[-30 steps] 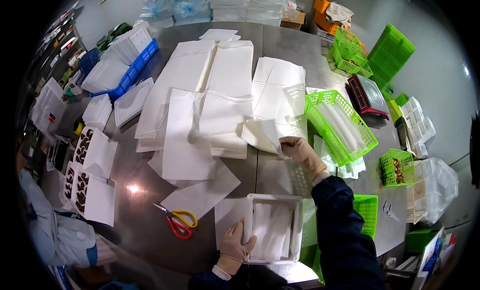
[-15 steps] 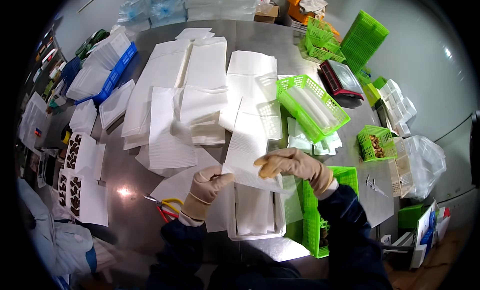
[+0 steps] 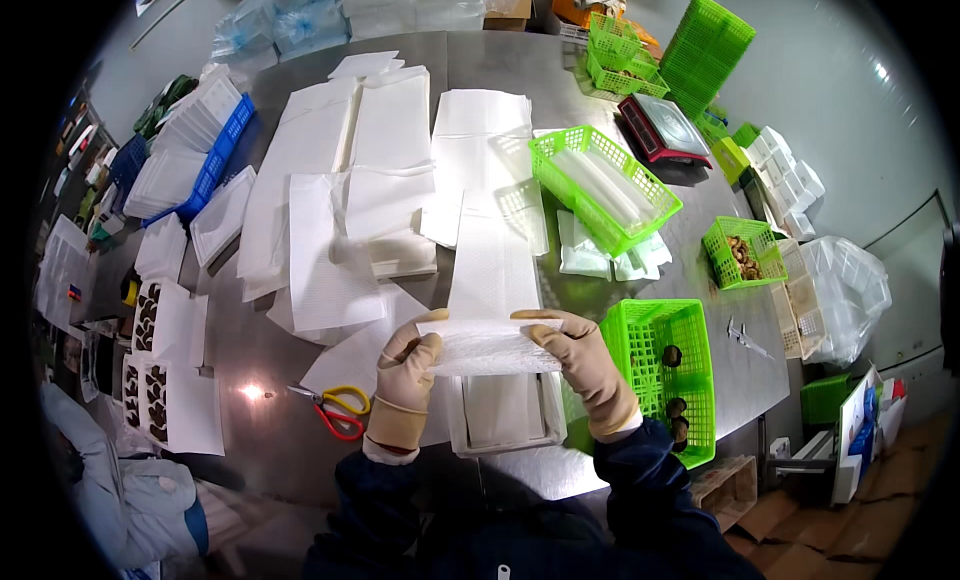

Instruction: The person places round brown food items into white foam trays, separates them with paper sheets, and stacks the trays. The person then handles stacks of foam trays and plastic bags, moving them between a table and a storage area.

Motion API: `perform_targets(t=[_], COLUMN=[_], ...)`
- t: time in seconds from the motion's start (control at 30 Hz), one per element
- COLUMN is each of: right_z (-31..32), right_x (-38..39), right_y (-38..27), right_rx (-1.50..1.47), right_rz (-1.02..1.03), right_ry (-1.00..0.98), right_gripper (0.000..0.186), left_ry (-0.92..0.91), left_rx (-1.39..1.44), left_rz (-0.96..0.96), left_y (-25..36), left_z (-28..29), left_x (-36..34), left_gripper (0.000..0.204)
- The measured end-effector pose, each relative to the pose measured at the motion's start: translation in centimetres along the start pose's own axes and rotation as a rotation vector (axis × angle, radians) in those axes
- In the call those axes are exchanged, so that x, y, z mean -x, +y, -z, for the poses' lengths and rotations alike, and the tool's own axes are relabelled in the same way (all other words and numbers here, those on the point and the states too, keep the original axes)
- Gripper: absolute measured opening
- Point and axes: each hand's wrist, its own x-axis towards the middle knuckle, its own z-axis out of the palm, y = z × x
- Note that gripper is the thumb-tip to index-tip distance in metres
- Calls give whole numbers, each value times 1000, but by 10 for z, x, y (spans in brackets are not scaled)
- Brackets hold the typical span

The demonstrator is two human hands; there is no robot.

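A strip of thin white textured sheet [image 3: 488, 348] is stretched between my gloved hands. My left hand [image 3: 405, 370] pinches its left end, and my right hand [image 3: 585, 365] pinches the right end. Both wear beige gloves. Just below the strip, a narrow white box [image 3: 459, 442] lined with white material lies lengthwise on the table. Beyond the strip, another long white sheet [image 3: 497, 250] runs away from me over a stack. Left of my left hand rest scissors [image 3: 341, 413] with red and yellow handles.
A green basket [image 3: 697, 325] with several dark round pieces stands at my right. Farther off are a green basket of white rolls [image 3: 640, 225], a red scale [image 3: 665, 130] and stacked white sheets [image 3: 310, 130]. Trays of dark pieces [image 3: 155, 400] lie left, near a person's sleeve [image 3: 140, 500].
My right hand has closed on the sheet's right end and come down level with my left. The sheet now stretches as a folded strip. The view has shifted, showing more of the near green basket.
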Motion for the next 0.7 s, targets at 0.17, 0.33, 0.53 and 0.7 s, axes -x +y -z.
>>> perform_targets(t=[0.17,0.33,0.53,0.7], right_z=[23,29,-33,-16], right_x=[4,-33,-52,13], right_y=[-5,-27,-113,-92], right_rx=[61,613,861,1082], right_rz=[125,48,976,1282], right_ry=[-318,-236,227,176], right_gripper=[38,24,32,26], left_ry=[-191,-301,-72,-172], left_rx=[-181,-736,-740,-807], left_rz=[14,99,-552,-749], left_y=[4,21,115,71], left_z=[23,20,-89,-61], left_x=[6,-38,-55,-5], left_gripper=[20,29,32,34])
